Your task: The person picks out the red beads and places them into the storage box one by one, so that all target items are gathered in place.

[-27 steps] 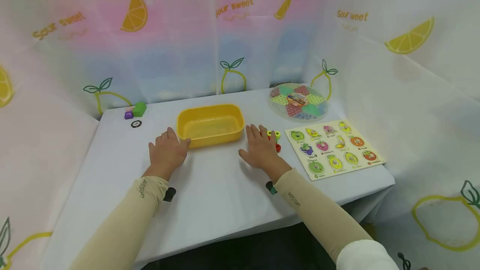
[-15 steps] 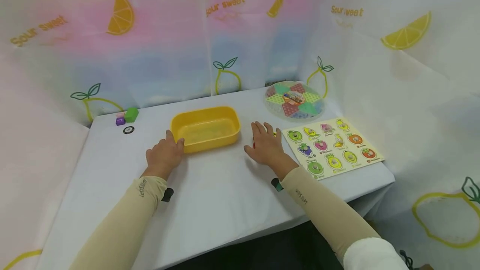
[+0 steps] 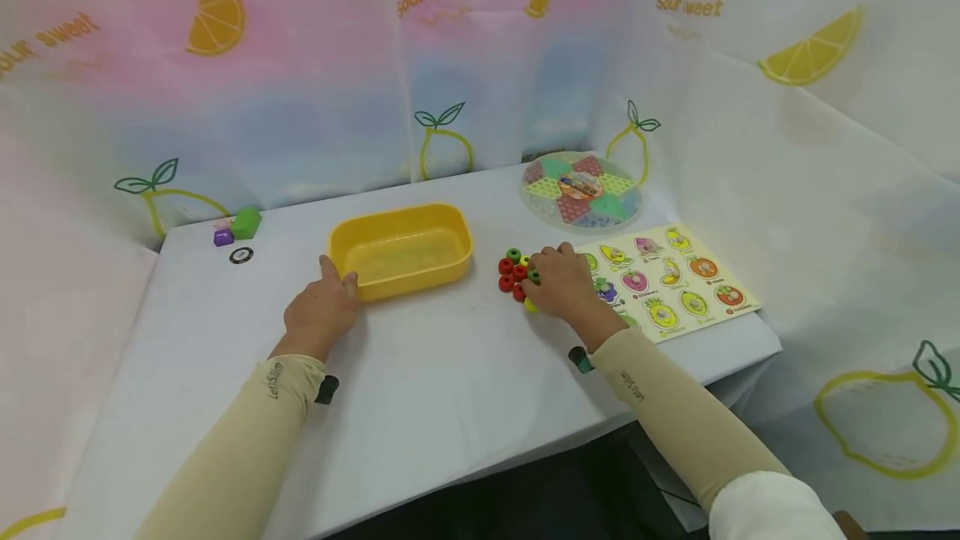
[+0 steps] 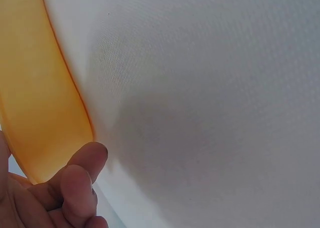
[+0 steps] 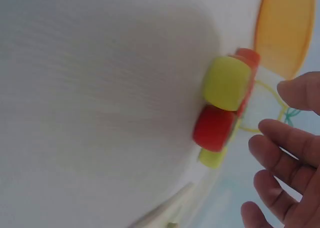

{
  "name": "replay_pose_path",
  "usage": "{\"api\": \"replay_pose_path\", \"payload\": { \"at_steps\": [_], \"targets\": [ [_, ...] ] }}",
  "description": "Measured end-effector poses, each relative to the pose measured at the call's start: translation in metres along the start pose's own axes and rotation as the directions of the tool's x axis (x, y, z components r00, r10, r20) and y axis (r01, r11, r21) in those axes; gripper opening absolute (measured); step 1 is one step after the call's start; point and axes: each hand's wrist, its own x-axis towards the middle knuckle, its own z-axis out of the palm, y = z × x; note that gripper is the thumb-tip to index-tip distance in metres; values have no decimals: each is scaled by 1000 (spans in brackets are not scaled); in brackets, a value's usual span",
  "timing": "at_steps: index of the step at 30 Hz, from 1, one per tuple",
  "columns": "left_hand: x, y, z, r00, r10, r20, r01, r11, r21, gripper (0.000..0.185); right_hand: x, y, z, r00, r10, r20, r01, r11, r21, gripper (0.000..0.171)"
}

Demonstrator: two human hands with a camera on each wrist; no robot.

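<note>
White cloth stretches from a yellow tray (image 3: pixel 405 286), mid-frame, to the front edge of the desk (image 3: pixel 420 407) as a person's left hand (image 3: pixel 318 311) grips the tray's near left corner and the right hand (image 3: pixel 562 280), fingers loosely parted, reaches over red, green and yellow beads (image 3: pixel 520 272) right of centre. That hand hides some beads and the left side of a fruit board (image 3: pixel 652 286), so contact is hard to make out. The board crowds the desk's right edge, below a round board (image 3: pixel 581 190); a green block (image 3: pixel 246 223) and purple block (image 3: pixel 223 237) sit at far left.
</note>
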Motion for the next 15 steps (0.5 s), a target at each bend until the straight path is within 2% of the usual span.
{"api": "replay_pose_path", "payload": {
  "at_steps": [9, 15],
  "targets": [
    [1, -3, 0, 1000, 5, 11, -5, 1000, -10, 78, 6, -6, 14, 999, -13, 31, 13, 1000, -22, 30],
    [2, -4, 1, 1000, -1, 9, 1, 1000, -15, 78, 11, -11, 16, 998, 1, 55, 3, 998, -69, 30]
  ]
}}
